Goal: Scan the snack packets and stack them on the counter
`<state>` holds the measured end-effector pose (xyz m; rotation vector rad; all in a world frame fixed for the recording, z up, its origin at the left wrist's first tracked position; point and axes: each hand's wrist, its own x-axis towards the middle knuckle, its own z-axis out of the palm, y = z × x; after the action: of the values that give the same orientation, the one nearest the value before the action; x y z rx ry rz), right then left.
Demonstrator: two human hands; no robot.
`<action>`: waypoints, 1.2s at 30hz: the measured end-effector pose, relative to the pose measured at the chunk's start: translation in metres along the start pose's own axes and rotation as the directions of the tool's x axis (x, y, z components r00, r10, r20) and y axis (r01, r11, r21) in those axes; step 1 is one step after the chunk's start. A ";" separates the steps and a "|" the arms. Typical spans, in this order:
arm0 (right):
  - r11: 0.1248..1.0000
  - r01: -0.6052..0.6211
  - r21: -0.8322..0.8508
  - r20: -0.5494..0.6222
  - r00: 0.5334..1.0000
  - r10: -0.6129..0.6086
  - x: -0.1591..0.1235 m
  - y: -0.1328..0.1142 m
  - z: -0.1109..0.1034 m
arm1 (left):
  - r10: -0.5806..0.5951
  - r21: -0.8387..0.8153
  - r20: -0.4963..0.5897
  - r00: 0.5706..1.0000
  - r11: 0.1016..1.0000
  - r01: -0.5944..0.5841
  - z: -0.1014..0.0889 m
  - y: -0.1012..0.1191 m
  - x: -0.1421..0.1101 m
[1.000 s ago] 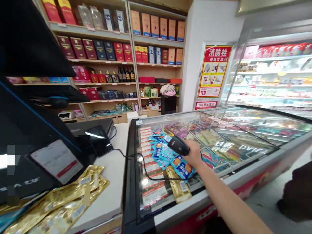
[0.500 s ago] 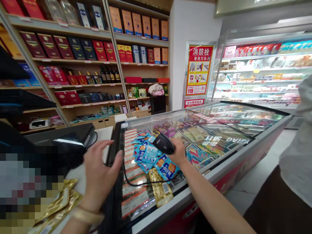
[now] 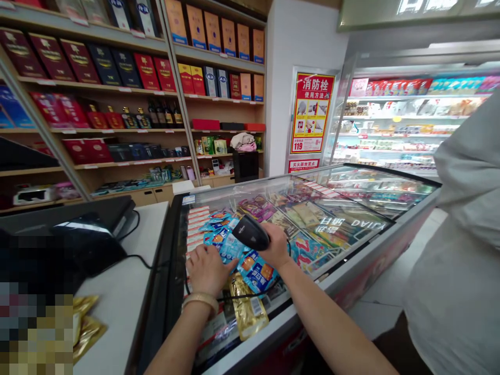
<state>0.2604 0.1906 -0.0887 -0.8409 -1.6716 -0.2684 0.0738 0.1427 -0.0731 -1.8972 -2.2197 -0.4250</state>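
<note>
My right hand [image 3: 274,245] is wrapped round the handle of a black barcode scanner [image 3: 250,232]. The scanner's head points left, above a loose pile of blue snack packets [image 3: 230,245] on the freezer's glass top. At the pile's near left side, my left hand [image 3: 209,268] reaches down with its thumb apart from bent fingers; it appears to touch the packets, though its fingertips are partly hidden. A larger blue packet [image 3: 258,272] lies below the scanner. Closer to me is a gold packet [image 3: 248,312], crossed by the scanner's black cable [image 3: 244,297].
The chest freezer [image 3: 351,260] stretches away to the right. Left of it, a white counter [image 3: 117,291] holds more gold packets [image 3: 88,328] and a dark device [image 3: 88,239]. Boxed goods fill shelves [image 3: 219,101] behind. A person in a light top [image 3: 461,250] stands at right.
My left hand has moved from above the counter edge, rightward and down onto the blue packets. The scanner stays in my right hand over the pile. The view has shifted slightly.
</note>
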 end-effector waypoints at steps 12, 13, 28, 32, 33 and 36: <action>0.999 -0.026 0.019 0.039 0.999 0.025 0.000 -0.004 -0.003 | -0.103 -0.661 -0.117 0.988 0.751 -0.001 0.008 -0.019 0.015; 0.999 -0.033 0.013 0.055 0.998 0.032 0.000 -0.005 -0.003 | -0.154 -0.737 -0.159 0.975 0.676 -0.014 0.009 -0.024 0.018; 0.992 -0.036 -0.123 0.422 0.902 0.085 0.003 -0.018 0.001 | -0.443 -0.857 -0.254 0.860 0.514 0.012 0.009 -0.060 0.030; 0.988 -0.045 -0.150 0.447 0.888 0.108 0.006 -0.020 0.000 | -0.404 -0.821 -0.305 0.863 0.570 -0.023 0.004 -0.057 0.027; 0.987 -0.046 -0.155 0.453 0.884 0.113 0.006 -0.020 -0.001 | -0.395 -0.811 -0.318 0.862 0.585 -0.032 0.003 -0.057 0.027; 0.984 -0.050 -0.170 0.460 0.879 0.124 0.007 -0.020 -0.001 | -0.364 -0.785 -0.339 0.867 0.617 -0.048 0.001 -0.056 0.026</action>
<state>0.2474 0.1783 -0.0767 -1.1625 -2.0758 -0.1353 0.0146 0.1594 -0.0713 -1.5707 -1.9874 -1.9380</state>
